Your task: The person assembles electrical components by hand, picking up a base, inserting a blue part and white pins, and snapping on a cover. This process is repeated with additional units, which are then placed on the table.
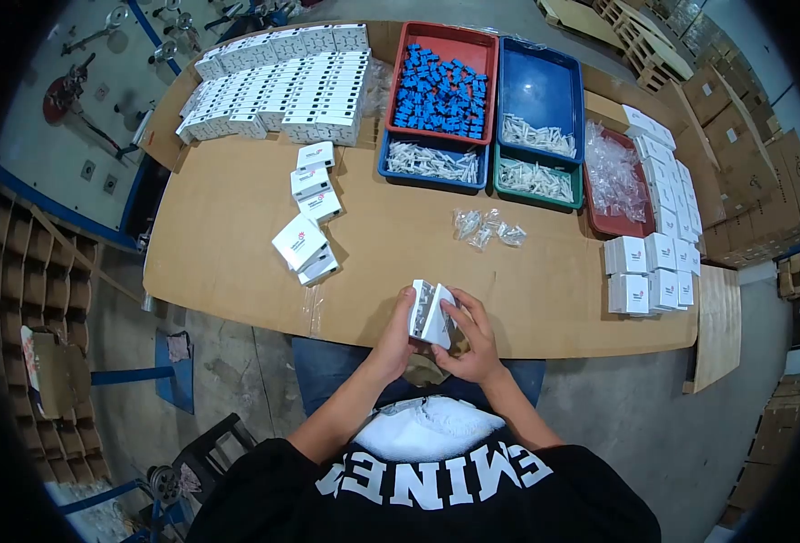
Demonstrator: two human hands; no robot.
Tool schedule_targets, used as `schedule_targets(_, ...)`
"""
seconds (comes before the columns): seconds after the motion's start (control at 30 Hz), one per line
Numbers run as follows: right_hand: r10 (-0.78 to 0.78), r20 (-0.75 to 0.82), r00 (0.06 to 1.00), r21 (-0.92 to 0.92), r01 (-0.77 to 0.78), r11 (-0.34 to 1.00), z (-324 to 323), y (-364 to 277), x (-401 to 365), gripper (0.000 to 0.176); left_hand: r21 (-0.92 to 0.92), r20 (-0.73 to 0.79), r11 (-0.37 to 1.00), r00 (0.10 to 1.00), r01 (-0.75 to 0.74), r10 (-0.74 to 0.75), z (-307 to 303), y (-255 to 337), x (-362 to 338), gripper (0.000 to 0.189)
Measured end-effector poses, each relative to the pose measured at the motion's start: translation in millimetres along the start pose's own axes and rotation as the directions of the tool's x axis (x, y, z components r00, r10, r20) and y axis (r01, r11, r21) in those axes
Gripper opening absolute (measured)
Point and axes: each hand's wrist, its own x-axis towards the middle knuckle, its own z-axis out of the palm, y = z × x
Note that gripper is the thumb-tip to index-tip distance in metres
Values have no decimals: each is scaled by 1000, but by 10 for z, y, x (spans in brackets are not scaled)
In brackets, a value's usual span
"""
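Near the table's front edge, a small white box (431, 313) is held between both hands, with a gap or open side facing up. My left hand (396, 337) grips its left side, the fingers wrapped round it. On its right side, my right hand (474, 344) has its fingers pressed against the white face. Beyond the hands lie several small clear plastic bags (488, 228) with small parts in them. To the left, several white boxes (300, 241) with a red logo stand in a loose line on the cardboard surface.
Cardboard covers the table (228, 226). Rows of white boxes (282, 90) fill the back left. Behind the bags are a red tray (490, 56) of blue parts, a blue tray (540, 86) and a green tray (545, 201) with white pieces. At right are a red tray (619, 226) of plastic bags and stacked boxes (631, 294).
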Motion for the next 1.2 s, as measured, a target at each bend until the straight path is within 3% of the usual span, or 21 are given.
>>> schedule_targets(0.47, 41, 97, 994, 3, -41, 999, 30, 17, 5, 77, -16, -21, 999, 999, -43, 43, -87, -181, 53, 53)
schedule_targets(0.57, 46, 93, 995, 2, -47, 999, 34, 70, -7, 76, 28, 31, 1000, 999, -16, 15, -155, -156, 35, 49)
schedule_targets(0.63, 63, 92, 994, 0, -64, 998, 15, 80, -14, 75, 195, 84, 976, 993, -100, 85, -152, -148, -6, 44)
schedule_targets(0.67, 77, 93, 993, 2, -77, 997, 9, 64, 6, 73, 195, 85, 976, 993, -99, 84, -171, -150, -15, 44)
schedule_targets(0.73, 118, 114, 986, 37, -123, 992, -90, -13, 81, 67, 345, 193, 909, 965, -234, 175, -225, -145, -27, 48)
schedule_targets(0.8, 161, 132, 978, 68, -171, 983, -108, 7, 134, 60, 333, 208, 908, 959, -253, 191, -315, -247, 22, 50)
schedule_targets(0.87, 289, -74, 955, 186, -271, 944, -64, 148, 131, 41, 321, 229, 908, 952, -269, 201, -330, -329, 41, 53)
schedule_targets(0.9, 266, -234, 935, 111, -246, 963, 21, 40, 259, 15, 378, 262, 864, 933, -334, 246, -307, -378, 29, 53)
schedule_targets(0.97, 362, -213, 907, 107, -347, 932, 96, 64, 285, 14, 444, 322, 795, 901, -414, 290, -218, -431, -18, 53)
schedule_targets(1.0, 448, -184, 875, 106, -435, 894, 136, 63, 329, 23, 445, 328, 794, 900, -415, 286, -184, -452, -30, 53)
schedule_targets(1.03, 240, -336, 911, 52, -237, 970, 207, 44, 391, 35, 430, 332, 809, 904, -400, 270, -163, -470, -43, 53)
schedule_targets(1.2, 222, -367, 903, 54, -217, 975, 206, 106, 297, 35, 420, 308, 840, 925, -344, 224, -68, -402, -140, 47)
